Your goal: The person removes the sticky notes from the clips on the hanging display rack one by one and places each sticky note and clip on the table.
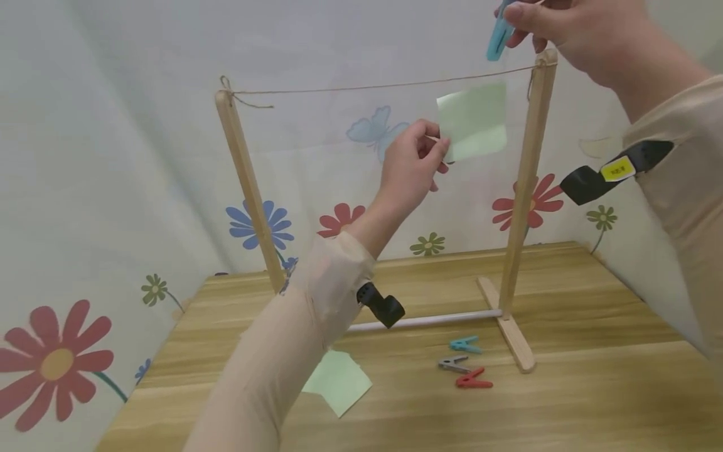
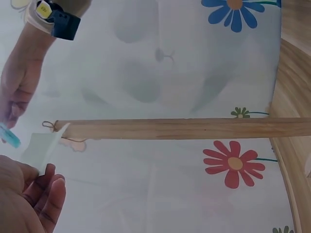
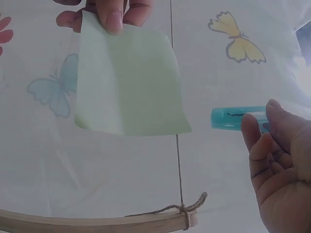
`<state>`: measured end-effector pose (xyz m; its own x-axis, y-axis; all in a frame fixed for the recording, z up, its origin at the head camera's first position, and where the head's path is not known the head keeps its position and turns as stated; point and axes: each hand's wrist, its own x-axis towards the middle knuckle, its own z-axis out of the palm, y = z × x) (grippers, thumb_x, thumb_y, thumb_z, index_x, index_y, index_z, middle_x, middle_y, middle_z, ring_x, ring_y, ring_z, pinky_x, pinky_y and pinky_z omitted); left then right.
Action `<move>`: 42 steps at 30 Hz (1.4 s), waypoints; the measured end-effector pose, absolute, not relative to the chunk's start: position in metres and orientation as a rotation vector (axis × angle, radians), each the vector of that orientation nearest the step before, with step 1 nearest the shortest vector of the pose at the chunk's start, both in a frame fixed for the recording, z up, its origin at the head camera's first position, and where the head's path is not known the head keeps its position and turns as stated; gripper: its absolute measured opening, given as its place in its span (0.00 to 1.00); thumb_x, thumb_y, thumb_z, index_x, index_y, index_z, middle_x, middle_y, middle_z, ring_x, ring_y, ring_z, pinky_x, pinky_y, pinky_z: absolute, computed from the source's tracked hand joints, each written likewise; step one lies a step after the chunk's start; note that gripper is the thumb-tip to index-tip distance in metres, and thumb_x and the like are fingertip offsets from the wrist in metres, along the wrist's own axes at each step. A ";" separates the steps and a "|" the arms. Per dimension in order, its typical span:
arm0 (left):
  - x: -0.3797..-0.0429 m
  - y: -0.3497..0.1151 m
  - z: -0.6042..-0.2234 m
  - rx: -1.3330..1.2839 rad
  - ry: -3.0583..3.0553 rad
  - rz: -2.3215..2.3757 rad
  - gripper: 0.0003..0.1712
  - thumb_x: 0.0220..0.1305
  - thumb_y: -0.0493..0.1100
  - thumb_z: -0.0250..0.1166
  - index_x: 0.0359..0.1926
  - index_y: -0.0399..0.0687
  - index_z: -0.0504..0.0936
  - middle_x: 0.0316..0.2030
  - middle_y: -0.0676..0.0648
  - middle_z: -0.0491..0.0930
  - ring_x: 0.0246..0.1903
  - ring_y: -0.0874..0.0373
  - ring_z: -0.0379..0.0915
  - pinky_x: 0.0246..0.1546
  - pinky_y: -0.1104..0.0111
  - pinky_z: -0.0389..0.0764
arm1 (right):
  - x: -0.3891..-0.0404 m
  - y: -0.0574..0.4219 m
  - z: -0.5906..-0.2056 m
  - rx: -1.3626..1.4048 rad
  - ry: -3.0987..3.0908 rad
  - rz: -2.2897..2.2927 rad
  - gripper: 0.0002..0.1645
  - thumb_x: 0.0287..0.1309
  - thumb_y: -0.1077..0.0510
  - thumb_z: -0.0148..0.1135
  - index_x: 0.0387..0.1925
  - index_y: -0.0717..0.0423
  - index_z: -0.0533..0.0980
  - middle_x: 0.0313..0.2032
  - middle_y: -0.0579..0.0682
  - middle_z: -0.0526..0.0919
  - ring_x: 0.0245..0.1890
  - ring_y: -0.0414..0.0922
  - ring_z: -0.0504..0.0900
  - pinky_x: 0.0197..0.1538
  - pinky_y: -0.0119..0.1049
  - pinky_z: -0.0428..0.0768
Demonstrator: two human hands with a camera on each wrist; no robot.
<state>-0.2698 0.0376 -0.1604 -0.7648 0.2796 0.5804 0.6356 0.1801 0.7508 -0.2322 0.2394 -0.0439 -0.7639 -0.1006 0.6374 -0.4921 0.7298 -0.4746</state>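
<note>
My left hand [image 1: 415,157] pinches a pale green paper square [image 1: 474,122] by its left edge, just under the string [image 1: 367,86]. In the right wrist view the paper [image 3: 131,82] overlaps the string, with the left thumb and fingers at its top edge. Above the right end of the string, my right hand [image 1: 593,37] pinches a light blue clothespin [image 1: 499,39], nose pointing down. The right wrist view shows the clothespin [image 3: 238,118] apart from the paper, its nose toward the string. In the left wrist view the paper [image 2: 41,148] appears nearly edge-on.
The string spans two wooden posts [image 1: 525,188], joined low by a white rod [image 1: 440,320]. Blue, grey and red clothespins [image 1: 474,378] lie on the wooden table [image 1: 418,414] near the right foot. More green paper [image 1: 341,383] lies beside the left sleeve. A flower-patterned curtain [image 1: 141,157] hangs behind.
</note>
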 end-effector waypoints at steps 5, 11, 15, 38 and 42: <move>-0.264 0.028 -0.168 -0.891 -2.168 -1.596 0.10 0.68 0.39 0.59 0.46 0.39 0.75 0.30 0.42 0.80 0.25 0.59 0.77 0.17 0.70 0.79 | -0.230 0.240 -0.051 0.531 -2.252 1.010 0.11 0.66 0.51 0.56 0.48 0.40 0.76 0.32 0.31 0.79 0.30 0.36 0.72 0.38 0.19 0.66; -0.255 0.011 -0.188 -0.882 -2.249 -1.571 0.12 0.68 0.38 0.59 0.50 0.40 0.74 0.32 0.40 0.81 0.27 0.56 0.78 0.19 0.72 0.79 | -0.224 0.242 -0.066 0.675 -2.152 1.147 0.17 0.63 0.58 0.58 0.53 0.50 0.76 0.38 0.38 0.81 0.34 0.35 0.80 0.38 0.13 0.76; -0.252 -0.001 -0.202 -0.858 -2.242 -1.566 0.12 0.66 0.37 0.60 0.49 0.39 0.74 0.32 0.38 0.82 0.28 0.49 0.80 0.17 0.72 0.78 | -0.219 0.240 -0.079 0.720 -2.156 1.121 0.16 0.63 0.60 0.58 0.52 0.53 0.78 0.34 0.37 0.83 0.31 0.34 0.80 0.33 0.14 0.76; -0.238 -0.051 -0.277 -0.715 -2.395 -1.558 0.13 0.63 0.39 0.64 0.48 0.41 0.77 0.30 0.41 0.83 0.23 0.60 0.76 0.17 0.68 0.79 | -0.211 0.244 -0.165 0.766 -2.357 1.146 0.16 0.62 0.62 0.60 0.52 0.55 0.75 0.37 0.30 0.85 0.33 0.30 0.85 0.37 0.18 0.79; -0.236 -0.058 -0.289 -0.692 -2.413 -1.571 0.12 0.63 0.38 0.64 0.47 0.40 0.77 0.29 0.41 0.83 0.22 0.60 0.76 0.17 0.66 0.79 | -0.210 0.248 -0.182 0.783 -2.419 1.142 0.17 0.64 0.62 0.59 0.53 0.53 0.73 0.37 0.28 0.85 0.30 0.33 0.87 0.24 0.23 0.78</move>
<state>-0.2359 -0.0584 -0.2892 -0.8755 0.2822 0.3923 0.4729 0.3333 0.8156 -0.2095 0.2485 -0.1821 -0.7848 -0.3305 0.5242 -0.6148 0.5216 -0.5916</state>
